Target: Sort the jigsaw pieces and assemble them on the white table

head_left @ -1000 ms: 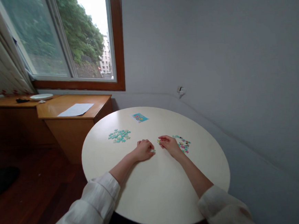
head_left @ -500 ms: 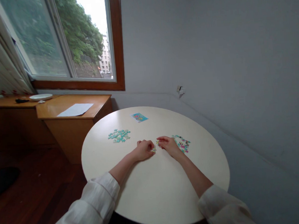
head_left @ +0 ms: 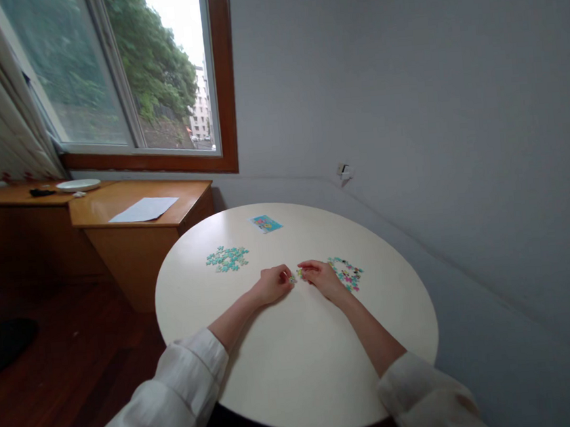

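My left hand (head_left: 273, 284) rests on the round white table (head_left: 297, 364) with its fingers curled, pinching a small puzzle piece (head_left: 293, 278). My right hand (head_left: 322, 276) faces it, fingers pinched on another tiny puzzle piece (head_left: 300, 273). The two pieces meet between my fingertips, near the middle of the table. A pile of colourful puzzle pieces (head_left: 348, 274) lies just right of my right hand. A pile of teal puzzle pieces (head_left: 227, 258) lies to the left, beyond my left hand.
A small picture card (head_left: 266, 223) lies at the table's far edge. A wooden counter (head_left: 132, 219) with a sheet of paper (head_left: 144, 209) and a white plate (head_left: 78, 185) stands left under the window. A grey wall runs along the right.
My left hand has turned slightly and lifted its fingertips towards the right hand. The two small pieces have come together between my hands.
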A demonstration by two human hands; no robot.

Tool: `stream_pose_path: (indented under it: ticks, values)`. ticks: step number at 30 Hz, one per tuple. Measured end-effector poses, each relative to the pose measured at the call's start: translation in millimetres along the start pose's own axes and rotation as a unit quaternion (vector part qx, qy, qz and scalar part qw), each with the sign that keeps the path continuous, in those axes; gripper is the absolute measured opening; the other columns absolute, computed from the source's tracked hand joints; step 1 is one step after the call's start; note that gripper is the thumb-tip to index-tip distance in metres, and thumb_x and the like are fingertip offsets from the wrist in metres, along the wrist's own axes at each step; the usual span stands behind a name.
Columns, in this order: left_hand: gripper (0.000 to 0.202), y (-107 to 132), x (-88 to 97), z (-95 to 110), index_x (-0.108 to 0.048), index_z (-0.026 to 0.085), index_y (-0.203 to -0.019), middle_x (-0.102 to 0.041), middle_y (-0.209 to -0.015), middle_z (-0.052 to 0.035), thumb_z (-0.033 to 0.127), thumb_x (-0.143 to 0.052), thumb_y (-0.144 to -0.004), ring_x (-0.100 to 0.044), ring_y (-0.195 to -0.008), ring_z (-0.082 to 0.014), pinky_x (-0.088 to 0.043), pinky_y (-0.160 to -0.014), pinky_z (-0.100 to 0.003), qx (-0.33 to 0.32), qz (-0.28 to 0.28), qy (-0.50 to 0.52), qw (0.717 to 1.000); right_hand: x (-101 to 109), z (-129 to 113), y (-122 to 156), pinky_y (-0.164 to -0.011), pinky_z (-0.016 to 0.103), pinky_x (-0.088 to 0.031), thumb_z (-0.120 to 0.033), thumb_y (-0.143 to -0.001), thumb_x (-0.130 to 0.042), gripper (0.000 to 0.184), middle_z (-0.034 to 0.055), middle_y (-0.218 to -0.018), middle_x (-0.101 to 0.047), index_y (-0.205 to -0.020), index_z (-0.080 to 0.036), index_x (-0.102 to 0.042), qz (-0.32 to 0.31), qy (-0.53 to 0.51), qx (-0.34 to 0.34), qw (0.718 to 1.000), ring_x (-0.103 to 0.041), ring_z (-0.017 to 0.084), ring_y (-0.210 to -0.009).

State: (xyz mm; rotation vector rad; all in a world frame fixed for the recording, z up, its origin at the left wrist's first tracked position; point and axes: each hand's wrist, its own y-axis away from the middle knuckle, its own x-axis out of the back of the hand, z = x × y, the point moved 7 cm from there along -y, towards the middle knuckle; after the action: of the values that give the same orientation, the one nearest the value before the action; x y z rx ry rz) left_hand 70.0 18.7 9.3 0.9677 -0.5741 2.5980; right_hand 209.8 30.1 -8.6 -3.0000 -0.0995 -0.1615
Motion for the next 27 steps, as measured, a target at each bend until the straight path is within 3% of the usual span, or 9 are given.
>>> stream_pose_path:
  ticks: [5,11,27]
  values:
    - [0.007,-5.0,0.5,-13.0,-0.057,0.014,-0.069,-0.060,-0.064,-0.0002,0.018,-0.053,-0.065,-0.052,-0.059,-0.0101,-0.040,-0.058,-0.022,0.028,0.038,0.075,0.996,-0.7,0.2,0.6,-0.052,0.023,-0.037,-0.025,-0.056,-0.063,0.027,0.0003,-0.065,-0.060,-0.082,-0.015,-0.064,-0.007,-0.004,0.001,1.000,-0.050,0.009,-0.056]
    - [0.009,-9.8,-5.3,-24.6,-0.058,0.012,-0.068,-0.063,-0.063,-0.0031,0.016,-0.050,-0.066,-0.054,-0.058,-0.0102,-0.042,-0.057,-0.021,0.047,0.038,0.165,0.984,-2.9,2.1,-0.4,-0.061,0.026,-0.043,-0.026,-0.055,-0.066,0.029,0.0016,-0.069,-0.062,-0.082,-0.016,-0.065,-0.021,-0.019,0.014,1.000,-0.055,0.011,-0.062]
    - [0.014,-5.8,-4.4,-13.2,-0.062,0.009,-0.070,-0.065,-0.066,-0.0058,0.016,-0.049,-0.068,-0.056,-0.060,-0.0110,-0.043,-0.058,-0.021,0.040,0.000,0.169,0.985,-10.2,-0.8,1.2,-0.069,0.030,-0.047,-0.027,-0.056,-0.069,0.027,0.0031,-0.072,-0.065,-0.080,-0.016,-0.065,-0.044,-0.004,0.037,0.998,-0.058,0.013,-0.068]
